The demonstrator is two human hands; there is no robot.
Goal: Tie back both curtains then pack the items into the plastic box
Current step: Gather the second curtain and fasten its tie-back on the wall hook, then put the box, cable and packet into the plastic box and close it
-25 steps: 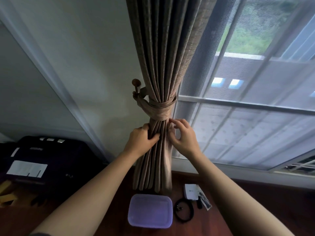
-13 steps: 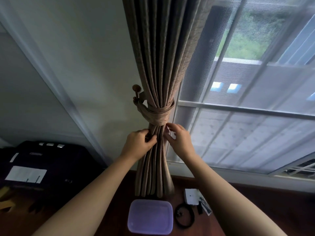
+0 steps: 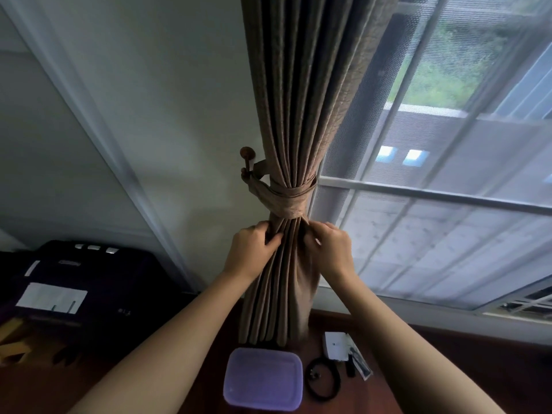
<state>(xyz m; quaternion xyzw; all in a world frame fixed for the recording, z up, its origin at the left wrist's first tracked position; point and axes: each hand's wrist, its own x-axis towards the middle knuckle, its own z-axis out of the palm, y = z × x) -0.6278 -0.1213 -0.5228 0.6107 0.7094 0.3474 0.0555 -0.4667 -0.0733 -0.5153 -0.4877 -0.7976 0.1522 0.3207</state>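
You have one view only: a wide-angle camera on your head, facing forward and down. It sits close to the curtain [image 3: 294, 100] at twelve o'clock, the window [image 3: 433, 210] spreads toward two o'clock, and the floor [image 3: 448, 377] lies at six o'clock.

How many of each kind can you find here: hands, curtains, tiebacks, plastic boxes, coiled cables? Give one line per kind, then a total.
hands: 2 (left hand, right hand)
curtain: 1
tieback: 1
plastic box: 1
coiled cable: 1
Total: 6
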